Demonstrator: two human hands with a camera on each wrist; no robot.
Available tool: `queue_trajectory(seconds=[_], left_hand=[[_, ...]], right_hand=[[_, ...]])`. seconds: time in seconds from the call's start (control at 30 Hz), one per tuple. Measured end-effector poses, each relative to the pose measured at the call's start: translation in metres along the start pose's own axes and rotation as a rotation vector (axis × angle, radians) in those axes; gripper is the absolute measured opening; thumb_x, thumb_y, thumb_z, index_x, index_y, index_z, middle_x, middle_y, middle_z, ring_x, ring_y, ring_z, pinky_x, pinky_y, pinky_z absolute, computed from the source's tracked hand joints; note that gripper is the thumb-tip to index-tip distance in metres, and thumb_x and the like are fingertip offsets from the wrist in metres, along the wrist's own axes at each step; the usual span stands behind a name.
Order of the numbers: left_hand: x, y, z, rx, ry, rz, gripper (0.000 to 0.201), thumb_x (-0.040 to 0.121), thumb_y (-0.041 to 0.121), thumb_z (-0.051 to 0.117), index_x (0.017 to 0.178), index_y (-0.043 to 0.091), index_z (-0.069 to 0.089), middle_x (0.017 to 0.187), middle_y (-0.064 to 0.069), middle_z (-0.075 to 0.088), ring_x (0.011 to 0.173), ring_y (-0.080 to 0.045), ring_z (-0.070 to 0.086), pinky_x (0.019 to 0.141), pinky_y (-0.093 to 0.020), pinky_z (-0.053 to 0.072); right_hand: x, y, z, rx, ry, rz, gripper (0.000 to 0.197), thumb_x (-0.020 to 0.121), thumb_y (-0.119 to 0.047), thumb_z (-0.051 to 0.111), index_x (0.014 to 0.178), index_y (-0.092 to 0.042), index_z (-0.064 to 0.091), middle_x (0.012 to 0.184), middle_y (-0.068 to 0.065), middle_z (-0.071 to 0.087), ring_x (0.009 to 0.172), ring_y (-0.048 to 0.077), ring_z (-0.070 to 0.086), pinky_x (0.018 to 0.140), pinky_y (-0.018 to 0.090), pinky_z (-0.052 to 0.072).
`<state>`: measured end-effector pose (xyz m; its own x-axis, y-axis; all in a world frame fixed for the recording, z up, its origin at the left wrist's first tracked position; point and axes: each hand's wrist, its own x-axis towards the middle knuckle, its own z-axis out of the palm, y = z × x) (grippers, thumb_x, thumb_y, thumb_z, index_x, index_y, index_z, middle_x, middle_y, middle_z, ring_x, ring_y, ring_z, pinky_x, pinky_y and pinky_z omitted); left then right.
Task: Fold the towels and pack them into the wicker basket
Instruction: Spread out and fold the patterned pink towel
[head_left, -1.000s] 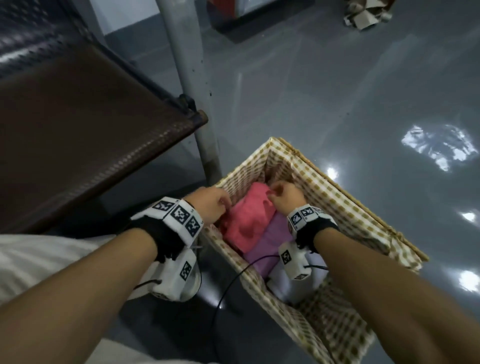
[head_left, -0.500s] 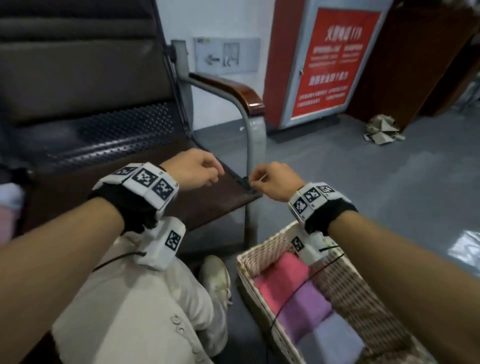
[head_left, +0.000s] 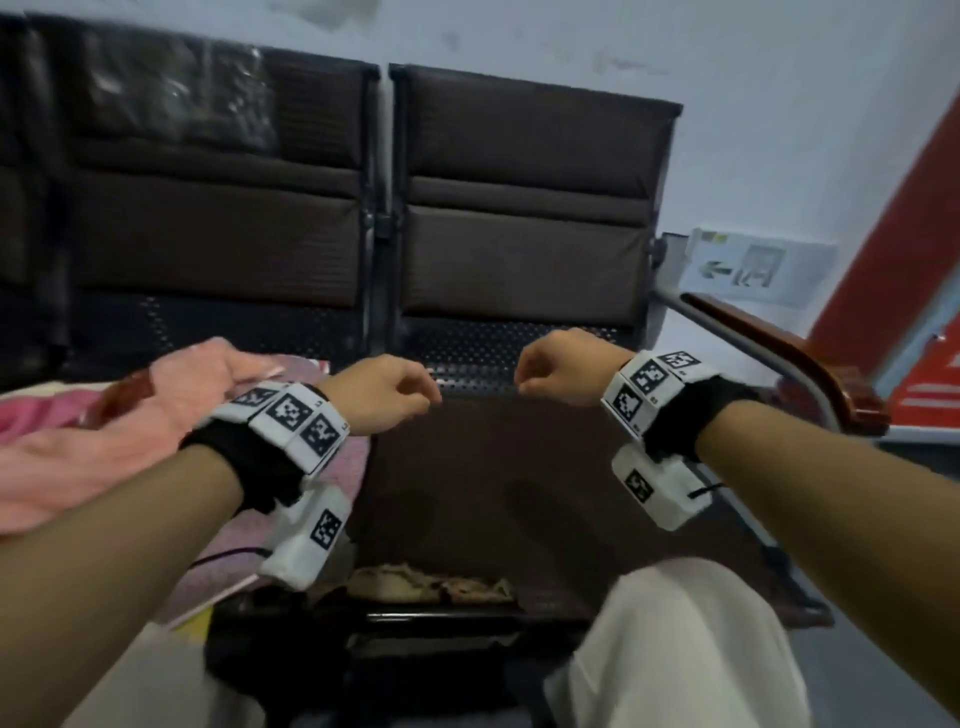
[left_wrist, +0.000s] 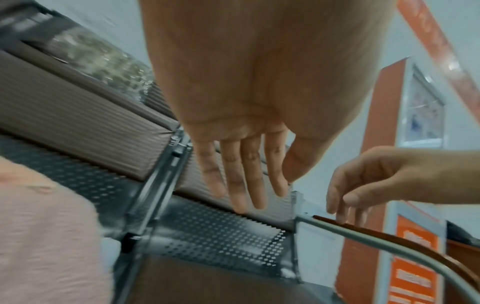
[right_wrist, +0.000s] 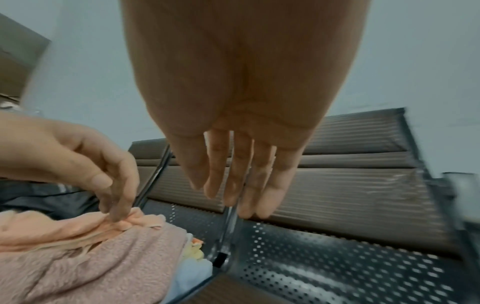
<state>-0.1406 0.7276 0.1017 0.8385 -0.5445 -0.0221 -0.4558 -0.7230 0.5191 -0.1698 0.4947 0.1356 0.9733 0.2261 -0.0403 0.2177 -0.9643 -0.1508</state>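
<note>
A pile of unfolded towels lies on the left bench seat, with a peach towel (head_left: 104, 431) on top and pink terry cloth (right_wrist: 85, 267) under it. My left hand (head_left: 415, 402) hovers at the pile's right edge with relaxed fingers and holds nothing; the left wrist view shows the left hand's fingers (left_wrist: 246, 181) hanging straight. In the right wrist view its fingertips overlap the peach towel's edge (right_wrist: 145, 221), and I cannot tell whether they touch. My right hand (head_left: 530, 379) hangs empty over the right seat (head_left: 493, 493), fingers loose. The wicker basket is out of view.
A row of dark brown padded seats with perforated metal stands against a pale wall. A wooden armrest (head_left: 779, 364) on a grey tube closes the right end. A red sign (head_left: 909, 260) stands far right. My knees in light trousers (head_left: 675, 649) are below.
Both hands left the pink towel in the basket on the floor and rose to the bench. The head view swung up from the basket to the seats and the towel pile.
</note>
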Motion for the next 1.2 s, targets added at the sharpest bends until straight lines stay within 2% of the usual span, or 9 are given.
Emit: queue_trajectory(seconds=[0.17,0.3,0.47,0.57,0.73,0.83,0.93,1.03,1.2], left_hand=[[-0.015,-0.093,-0.011,0.083,0.027,-0.138,0.022,0.091,0.013,0.053,0.109,0.015,0.066,0.107,0.000,0.066,0.099,-0.013,0.060,0.082,-0.019,0.042],[-0.027,-0.150,-0.007,0.225,-0.080,-0.256,0.024,0.091,0.016,0.053,0.113,0.014,0.062,0.107,-0.006,0.065,0.101,-0.022,0.059,0.085,-0.025,0.040],[-0.035,-0.177,-0.006,0.352,-0.244,-0.248,0.027,0.090,0.027,0.056,0.114,0.020,0.064,0.112,-0.002,0.060,0.106,-0.019,0.055,0.090,-0.028,0.044],[-0.036,-0.183,-0.009,0.313,-0.250,-0.224,0.028,0.090,0.027,0.056,0.116,0.019,0.062,0.110,-0.001,0.061,0.092,-0.014,0.052,0.080,-0.024,0.041],[-0.037,-0.184,-0.008,0.317,-0.264,-0.239,0.030,0.090,0.031,0.057,0.118,0.022,0.060,0.114,0.000,0.060,0.094,-0.013,0.052,0.082,-0.025,0.042],[-0.035,-0.174,-0.007,0.359,-0.276,-0.246,0.032,0.090,0.033,0.057,0.120,0.022,0.057,0.105,0.002,0.058,0.091,-0.014,0.050,0.078,-0.027,0.042],[-0.031,-0.160,-0.002,0.372,-0.270,-0.217,0.033,0.091,0.035,0.057,0.120,0.019,0.057,0.100,0.002,0.056,0.086,-0.014,0.048,0.072,-0.025,0.038],[-0.029,-0.148,0.005,0.361,-0.255,-0.165,0.033,0.090,0.041,0.055,0.113,0.018,0.063,0.109,-0.002,0.064,0.091,-0.016,0.055,0.081,-0.030,0.047],[-0.026,-0.125,0.013,0.275,-0.255,-0.163,0.050,0.085,0.061,0.048,0.096,0.013,0.059,0.079,-0.003,0.052,0.072,-0.014,0.050,0.074,-0.032,0.044]], right_hand=[[0.077,-0.061,0.043,0.025,-0.098,-0.165,0.013,0.087,-0.028,0.062,0.096,-0.022,0.070,0.092,-0.005,0.069,0.087,0.011,0.060,0.077,0.022,0.043],[0.122,-0.102,0.094,0.094,-0.171,-0.277,0.016,0.086,-0.028,0.065,0.097,-0.018,0.071,0.098,-0.002,0.071,0.092,0.013,0.062,0.080,0.022,0.044],[0.148,-0.139,0.158,0.180,-0.412,-0.346,0.031,0.079,-0.035,0.075,0.102,-0.017,0.068,0.097,-0.004,0.067,0.092,0.013,0.062,0.080,0.022,0.046],[0.149,-0.151,0.185,0.091,-0.568,-0.449,0.046,0.069,-0.034,0.083,0.108,-0.015,0.066,0.112,0.006,0.060,0.105,0.022,0.055,0.092,0.034,0.045],[0.147,-0.149,0.199,0.060,-0.458,-0.585,0.028,0.072,-0.026,0.080,0.090,-0.007,0.068,0.103,0.012,0.056,0.101,0.022,0.046,0.086,0.027,0.035],[0.140,-0.144,0.194,0.070,-0.444,-0.611,0.015,0.081,-0.015,0.071,0.084,-0.001,0.067,0.094,0.013,0.056,0.091,0.024,0.051,0.082,0.031,0.040],[0.129,-0.137,0.181,0.136,-0.412,-0.557,0.009,0.085,-0.011,0.065,0.079,-0.005,0.062,0.077,0.003,0.055,0.075,0.021,0.051,0.074,0.034,0.044],[0.114,-0.125,0.164,0.207,-0.307,-0.507,0.007,0.089,-0.012,0.060,0.082,-0.012,0.058,0.080,0.000,0.057,0.076,0.014,0.050,0.072,0.026,0.041],[0.093,-0.100,0.126,0.410,-0.084,-0.416,0.013,0.092,-0.011,0.056,0.082,-0.011,0.048,0.077,0.001,0.060,0.074,0.016,0.053,0.070,0.030,0.040]])
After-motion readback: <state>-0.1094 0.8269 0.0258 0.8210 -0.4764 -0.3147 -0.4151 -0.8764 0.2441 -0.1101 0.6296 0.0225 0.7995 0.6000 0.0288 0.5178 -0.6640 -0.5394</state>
